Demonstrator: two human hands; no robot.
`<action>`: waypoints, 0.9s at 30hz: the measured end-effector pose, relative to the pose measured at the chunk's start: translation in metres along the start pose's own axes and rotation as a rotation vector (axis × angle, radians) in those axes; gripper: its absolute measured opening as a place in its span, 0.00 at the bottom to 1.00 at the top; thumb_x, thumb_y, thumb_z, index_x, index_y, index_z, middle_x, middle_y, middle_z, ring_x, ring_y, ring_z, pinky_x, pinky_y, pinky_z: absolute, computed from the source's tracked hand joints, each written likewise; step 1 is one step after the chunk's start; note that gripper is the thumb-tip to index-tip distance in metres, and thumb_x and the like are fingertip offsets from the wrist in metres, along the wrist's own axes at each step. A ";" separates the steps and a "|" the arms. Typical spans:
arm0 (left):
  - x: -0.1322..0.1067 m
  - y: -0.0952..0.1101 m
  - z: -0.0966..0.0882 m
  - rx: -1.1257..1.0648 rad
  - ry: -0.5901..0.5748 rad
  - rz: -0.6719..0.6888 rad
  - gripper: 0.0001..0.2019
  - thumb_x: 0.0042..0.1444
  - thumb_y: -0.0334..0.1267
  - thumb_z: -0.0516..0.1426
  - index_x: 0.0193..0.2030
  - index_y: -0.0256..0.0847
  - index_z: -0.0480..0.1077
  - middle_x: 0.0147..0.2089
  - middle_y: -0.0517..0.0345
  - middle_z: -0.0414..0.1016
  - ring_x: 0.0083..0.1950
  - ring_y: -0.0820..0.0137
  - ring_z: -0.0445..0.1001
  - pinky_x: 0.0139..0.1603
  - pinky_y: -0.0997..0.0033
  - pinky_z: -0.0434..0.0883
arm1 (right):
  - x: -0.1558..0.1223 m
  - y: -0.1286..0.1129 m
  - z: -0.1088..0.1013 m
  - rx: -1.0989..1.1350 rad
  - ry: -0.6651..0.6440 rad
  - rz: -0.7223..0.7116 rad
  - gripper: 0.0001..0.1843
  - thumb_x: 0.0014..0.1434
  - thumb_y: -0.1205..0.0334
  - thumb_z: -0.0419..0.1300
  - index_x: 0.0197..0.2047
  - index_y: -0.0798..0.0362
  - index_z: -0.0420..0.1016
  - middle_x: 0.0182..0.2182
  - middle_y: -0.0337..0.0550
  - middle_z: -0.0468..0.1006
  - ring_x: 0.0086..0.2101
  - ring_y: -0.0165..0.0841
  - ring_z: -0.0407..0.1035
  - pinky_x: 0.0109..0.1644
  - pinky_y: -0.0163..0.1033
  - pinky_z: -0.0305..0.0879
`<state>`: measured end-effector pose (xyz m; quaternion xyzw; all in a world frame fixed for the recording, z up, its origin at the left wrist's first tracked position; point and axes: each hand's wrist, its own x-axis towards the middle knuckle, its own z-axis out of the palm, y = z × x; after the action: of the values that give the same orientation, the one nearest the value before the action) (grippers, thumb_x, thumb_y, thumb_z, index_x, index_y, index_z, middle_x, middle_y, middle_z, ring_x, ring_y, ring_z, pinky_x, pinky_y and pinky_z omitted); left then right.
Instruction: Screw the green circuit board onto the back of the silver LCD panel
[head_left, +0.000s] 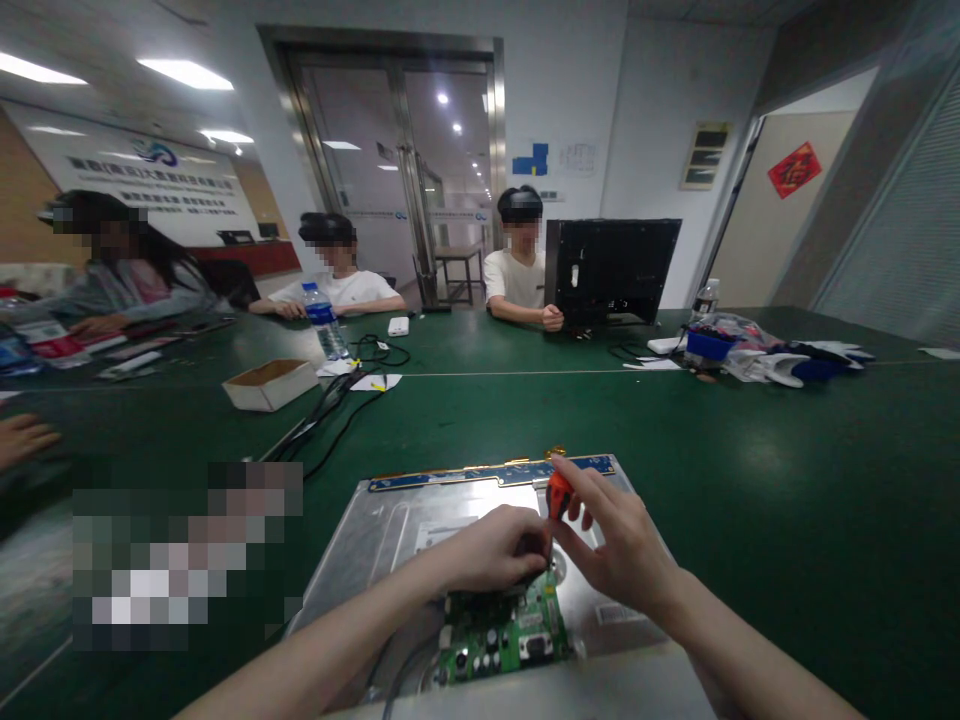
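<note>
A metal monitor back panel lies flat on the green table before me. A green circuit board sits on its near part. A blue strip board runs along its far edge. My right hand is closed on an orange-handled screwdriver, held upright over the circuit board. My left hand is curled beside it, fingers pinched near the screwdriver's tip on the board; what they hold is hidden.
A cardboard box, a water bottle and black cables lie at the left middle. A black monitor stands at the far side. Gloves and bags lie at the right. Three people sit around the table. Another person's hand rests at the left edge.
</note>
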<state>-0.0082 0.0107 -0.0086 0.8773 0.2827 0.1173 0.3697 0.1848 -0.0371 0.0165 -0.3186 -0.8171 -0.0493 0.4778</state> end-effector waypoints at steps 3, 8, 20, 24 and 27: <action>0.001 -0.001 0.001 -0.003 -0.002 -0.002 0.04 0.52 0.27 0.57 0.35 0.38 0.72 0.33 0.59 0.74 0.35 0.69 0.71 0.37 0.74 0.66 | 0.000 -0.002 0.001 0.008 0.037 -0.011 0.30 0.65 0.68 0.53 0.68 0.53 0.52 0.33 0.41 0.75 0.23 0.29 0.67 0.25 0.35 0.68; 0.001 -0.001 0.000 -0.009 -0.013 0.002 0.06 0.52 0.26 0.58 0.36 0.38 0.73 0.33 0.61 0.74 0.34 0.70 0.71 0.37 0.75 0.66 | 0.002 -0.002 0.000 0.043 0.052 -0.013 0.28 0.63 0.69 0.53 0.65 0.53 0.53 0.32 0.39 0.75 0.23 0.29 0.67 0.24 0.33 0.66; 0.001 0.000 0.000 -0.010 0.004 -0.017 0.04 0.52 0.29 0.58 0.35 0.39 0.71 0.32 0.60 0.72 0.33 0.69 0.70 0.36 0.73 0.67 | 0.001 0.002 0.000 0.021 -0.005 0.002 0.29 0.66 0.67 0.55 0.67 0.48 0.53 0.34 0.39 0.74 0.25 0.30 0.67 0.25 0.33 0.67; 0.002 -0.001 -0.001 -0.023 -0.006 -0.019 0.04 0.52 0.29 0.58 0.35 0.38 0.71 0.30 0.62 0.71 0.31 0.70 0.69 0.34 0.74 0.66 | 0.000 0.000 0.001 0.013 0.000 0.012 0.31 0.64 0.68 0.54 0.69 0.50 0.51 0.34 0.40 0.75 0.24 0.29 0.66 0.25 0.34 0.67; 0.001 0.000 -0.001 -0.030 -0.010 -0.017 0.05 0.52 0.28 0.57 0.35 0.38 0.71 0.31 0.61 0.72 0.33 0.70 0.69 0.36 0.74 0.66 | -0.001 -0.001 0.002 0.003 0.027 0.017 0.33 0.63 0.68 0.53 0.69 0.53 0.50 0.32 0.40 0.75 0.22 0.29 0.65 0.24 0.35 0.67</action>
<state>-0.0076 0.0121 -0.0083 0.8698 0.2868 0.1140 0.3850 0.1834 -0.0375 0.0144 -0.3241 -0.8081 -0.0482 0.4896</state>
